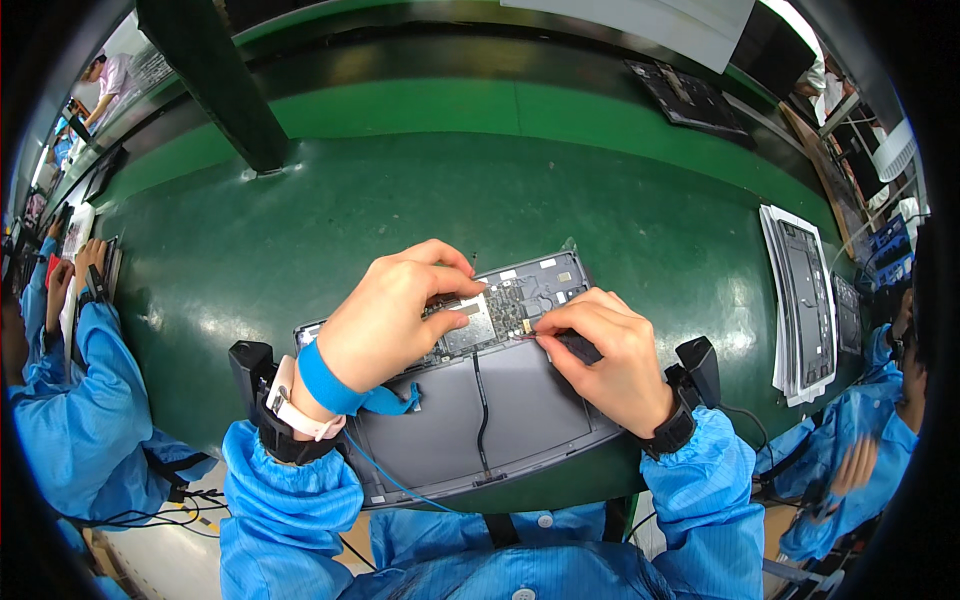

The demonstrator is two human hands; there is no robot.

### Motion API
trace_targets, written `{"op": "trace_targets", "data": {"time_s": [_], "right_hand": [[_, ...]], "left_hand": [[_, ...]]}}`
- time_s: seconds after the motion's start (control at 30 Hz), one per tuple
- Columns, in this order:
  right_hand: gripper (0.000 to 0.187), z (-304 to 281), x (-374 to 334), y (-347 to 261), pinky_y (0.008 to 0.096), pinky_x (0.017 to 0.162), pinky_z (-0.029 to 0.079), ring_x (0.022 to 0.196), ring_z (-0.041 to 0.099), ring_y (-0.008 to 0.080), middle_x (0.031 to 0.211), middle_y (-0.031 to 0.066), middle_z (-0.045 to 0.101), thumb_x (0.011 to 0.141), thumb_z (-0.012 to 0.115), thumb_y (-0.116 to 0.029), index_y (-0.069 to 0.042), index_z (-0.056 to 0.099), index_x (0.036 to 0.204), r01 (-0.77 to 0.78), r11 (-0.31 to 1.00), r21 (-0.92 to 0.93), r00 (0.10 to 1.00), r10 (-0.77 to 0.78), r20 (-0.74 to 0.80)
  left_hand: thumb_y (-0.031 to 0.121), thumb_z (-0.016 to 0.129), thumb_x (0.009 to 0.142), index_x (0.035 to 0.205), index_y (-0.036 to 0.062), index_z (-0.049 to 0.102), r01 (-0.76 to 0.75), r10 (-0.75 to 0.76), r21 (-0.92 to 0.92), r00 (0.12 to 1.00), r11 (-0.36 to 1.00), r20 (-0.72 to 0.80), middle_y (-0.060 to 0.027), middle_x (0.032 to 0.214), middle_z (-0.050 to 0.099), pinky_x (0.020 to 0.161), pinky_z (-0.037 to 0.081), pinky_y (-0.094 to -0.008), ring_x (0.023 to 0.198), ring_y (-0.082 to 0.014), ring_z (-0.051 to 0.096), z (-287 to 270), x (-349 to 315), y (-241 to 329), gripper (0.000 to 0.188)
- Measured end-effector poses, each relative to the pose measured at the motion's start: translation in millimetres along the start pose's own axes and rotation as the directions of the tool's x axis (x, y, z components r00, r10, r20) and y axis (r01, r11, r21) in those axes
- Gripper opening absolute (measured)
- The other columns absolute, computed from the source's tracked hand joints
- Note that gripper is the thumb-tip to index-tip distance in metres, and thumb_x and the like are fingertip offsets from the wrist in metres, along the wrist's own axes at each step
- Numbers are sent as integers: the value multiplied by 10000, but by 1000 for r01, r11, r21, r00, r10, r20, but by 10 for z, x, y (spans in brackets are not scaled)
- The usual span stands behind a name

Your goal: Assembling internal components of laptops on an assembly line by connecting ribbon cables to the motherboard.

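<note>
A grey laptop base [440,435] lies open on the table in front of me, slightly tilted, its insides facing up. Across its far half runs a circuit board [508,312] with a silvery metal plate [478,325]. My left hand [400,310] rests over the board's left part, thumb and fingers apart at the plate's edges. At the board's right part, my right hand [605,350] pinches what looks like a thin dark reddish wire [524,336], mostly hidden by the fingertips. Down the middle of the base goes a black flat cable [482,410].
A blue wrist strap [335,380] with a thin blue cord is on my left wrist. At right stands a stack of laptop parts with white sheets [800,300]. Another dark panel [690,100] lies at the back. A green post [220,90] rises behind; co-workers sit either side.
</note>
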State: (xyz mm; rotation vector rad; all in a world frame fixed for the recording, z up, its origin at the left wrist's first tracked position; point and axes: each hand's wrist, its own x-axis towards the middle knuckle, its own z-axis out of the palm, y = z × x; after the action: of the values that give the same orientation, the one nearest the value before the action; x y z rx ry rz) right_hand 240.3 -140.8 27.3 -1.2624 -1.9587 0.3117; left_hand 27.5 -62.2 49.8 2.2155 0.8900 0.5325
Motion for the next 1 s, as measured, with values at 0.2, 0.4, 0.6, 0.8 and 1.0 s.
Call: {"op": "trace_targets", "data": {"time_s": [0.2, 0.4, 0.6, 0.8, 1.0], "right_hand": [[159, -6, -4, 7, 314, 656, 469, 703, 599, 227, 740, 67, 637, 653, 703, 33, -31, 646, 787, 15, 1000, -21, 1000, -15, 6], [148, 22, -10, 33, 318, 650, 447, 705, 587, 219, 727, 53, 623, 666, 689, 17, -47, 635, 789, 40, 999, -28, 999, -40, 5], [135, 43, -31, 87, 322, 646, 432, 733, 577, 209, 741, 38, 609, 671, 685, -4, -64, 632, 780, 88, 995, -55, 996, -88, 2], [114, 8, 31, 23, 338, 692, 438, 815, 559, 213, 818, 35, 601, 678, 690, -37, -61, 637, 776, 97, 995, -10, 995, -97, 31], [111, -24, 310, -80, 347, 718, 442, 833, 557, 230, 848, 50, 597, 708, 659, -35, -57, 637, 814, 192, 981, 36, 977, -194, 86]], "left_hand": [[93, 751, 636, 961, 51, 682, -126, 134, 288, 991, 949, -7, -95, 1105, 558, 916, 414, -379, 1070, -292, 481, 28, -32, 35, 335], [129, 757, 636, 1005, 43, 645, -90, 90, 221, 996, 971, 13, -107, 1154, 532, 957, 379, -390, 1131, -298, 438, 37, -49, -33, 395], [127, 752, 650, 1042, 41, 602, -79, 74, 164, 997, 983, 34, -121, 1161, 535, 956, 385, -386, 1133, -300, 458, 43, -31, -34, 429], [152, 759, 661, 1037, 54, 602, -83, 78, 110, 996, 990, 47, -128, 1161, 554, 951, 401, -381, 1108, -307, 497, -38, -46, -107, 419], [104, 644, 787, 1065, 24, 594, 64, -106, -330, 988, 942, -112, -106, 1161, 577, 938, 411, -337, 1098, -218, 534, -564, -259, -308, 294]]}}
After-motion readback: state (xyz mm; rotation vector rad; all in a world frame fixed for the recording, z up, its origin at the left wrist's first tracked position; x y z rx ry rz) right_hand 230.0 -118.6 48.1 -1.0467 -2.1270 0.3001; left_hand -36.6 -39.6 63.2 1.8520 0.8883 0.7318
